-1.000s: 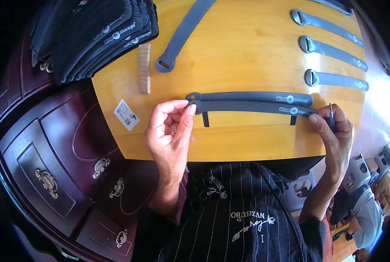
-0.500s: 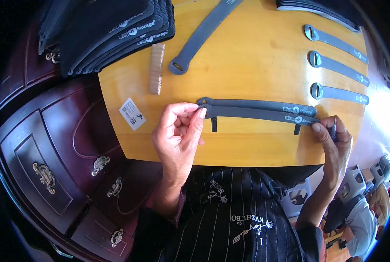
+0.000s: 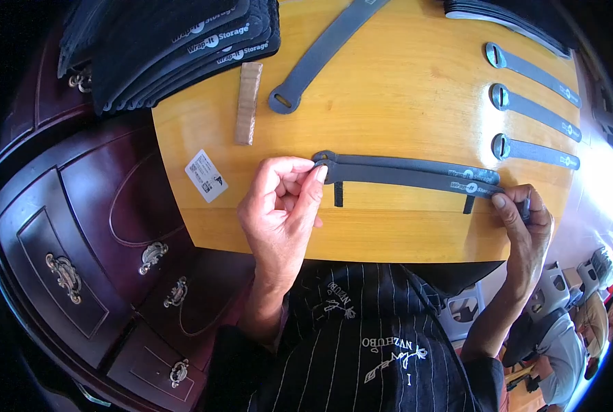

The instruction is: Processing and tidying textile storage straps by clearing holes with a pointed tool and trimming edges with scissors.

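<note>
Left grip (image 3: 278, 209), right grip (image 3: 524, 230) still pinch grey strap (image 3: 396, 176) by ends; far black stack (image 3: 509, 22) shows more.

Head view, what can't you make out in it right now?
All in the head view:
Dark item in the right hand: partly covered by that hand; kind unclear.
Front strap: right end hidden by the same hand.
Diagonal strap: upper end cut by the top edge.
White label: fine print too small.

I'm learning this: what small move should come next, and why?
Perhaps ease the nearer grey strap forward to square it with the farther strap: the left hand and right hand hold its ends, and the farther strap shows along its far edge.
</note>
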Demonstrator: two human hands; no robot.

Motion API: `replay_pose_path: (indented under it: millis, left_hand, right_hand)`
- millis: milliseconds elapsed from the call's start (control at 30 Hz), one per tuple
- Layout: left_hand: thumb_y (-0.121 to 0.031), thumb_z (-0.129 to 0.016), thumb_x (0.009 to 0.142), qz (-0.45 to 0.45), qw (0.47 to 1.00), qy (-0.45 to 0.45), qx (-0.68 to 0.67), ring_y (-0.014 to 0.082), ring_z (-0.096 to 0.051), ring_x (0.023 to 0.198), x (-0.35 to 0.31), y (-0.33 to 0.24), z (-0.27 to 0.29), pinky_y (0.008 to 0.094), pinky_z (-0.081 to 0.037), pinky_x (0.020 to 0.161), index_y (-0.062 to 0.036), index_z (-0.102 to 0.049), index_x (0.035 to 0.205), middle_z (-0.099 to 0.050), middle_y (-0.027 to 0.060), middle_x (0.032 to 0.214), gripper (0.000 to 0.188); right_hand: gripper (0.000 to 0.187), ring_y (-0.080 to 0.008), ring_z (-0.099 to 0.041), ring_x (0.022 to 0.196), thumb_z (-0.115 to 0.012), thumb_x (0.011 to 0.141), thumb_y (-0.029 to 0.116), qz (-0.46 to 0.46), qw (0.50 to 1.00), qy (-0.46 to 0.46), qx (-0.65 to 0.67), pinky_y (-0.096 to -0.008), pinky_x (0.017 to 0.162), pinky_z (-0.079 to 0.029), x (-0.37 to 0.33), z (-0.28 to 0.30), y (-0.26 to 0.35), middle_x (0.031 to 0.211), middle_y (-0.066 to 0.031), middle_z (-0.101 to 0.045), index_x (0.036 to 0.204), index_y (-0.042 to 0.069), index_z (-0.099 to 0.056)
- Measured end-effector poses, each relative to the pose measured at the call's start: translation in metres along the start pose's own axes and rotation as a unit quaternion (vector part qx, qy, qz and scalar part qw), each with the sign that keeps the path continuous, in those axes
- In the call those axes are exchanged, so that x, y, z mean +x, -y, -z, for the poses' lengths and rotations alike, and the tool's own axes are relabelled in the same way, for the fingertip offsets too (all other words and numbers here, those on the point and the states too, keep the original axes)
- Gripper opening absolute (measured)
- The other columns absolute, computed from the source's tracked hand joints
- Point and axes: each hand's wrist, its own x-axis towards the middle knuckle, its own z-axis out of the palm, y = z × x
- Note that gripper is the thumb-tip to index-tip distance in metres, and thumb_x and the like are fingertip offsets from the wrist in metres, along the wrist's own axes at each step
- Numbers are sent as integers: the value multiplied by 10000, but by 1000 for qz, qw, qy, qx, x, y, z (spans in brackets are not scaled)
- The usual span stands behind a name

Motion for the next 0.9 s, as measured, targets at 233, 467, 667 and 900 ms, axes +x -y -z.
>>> replay_pose_path:
  millis: [233,467,667,900]
  left_hand:
    - [21,-652,853,7,1000,3,8,11,-486,529,0,0,-3,162,-400,418,-3,-559,929,-583,6,703,123]
    - [1,-641,867,35,998,-24,42,-7,-434,533,-3,-9,-10,153,-340,427,-47,-548,891,-532,-41,698,108]
    - [0,-640,868,18,997,-18,77,0,-426,517,0,-4,-4,151,-341,395,-28,-535,920,-535,-10,699,120]
    - [-15,-643,872,4,997,-9,79,10,-426,516,1,-2,-8,153,-339,395,-16,-535,922,-541,6,712,120]
  right_hand:
    - [175,-27,-379,603,-746,806,142,-5,1000,-2,-7,-186,563,-298,2,3,1,654,71,-501,781,29,-615]
    - [130,-20,-460,597,-752,794,102,-57,998,-9,-27,-180,526,-356,1,-1,11,624,60,-530,779,34,-642]
    - [162,-27,-470,577,-752,789,119,-4,999,-4,-36,-197,530,-384,5,-3,3,593,8,-555,776,-1,-645]
    - [196,-28,-491,574,-788,762,148,12,999,-3,-44,-186,532,-370,6,1,4,614,30,-571,757,34,-628]
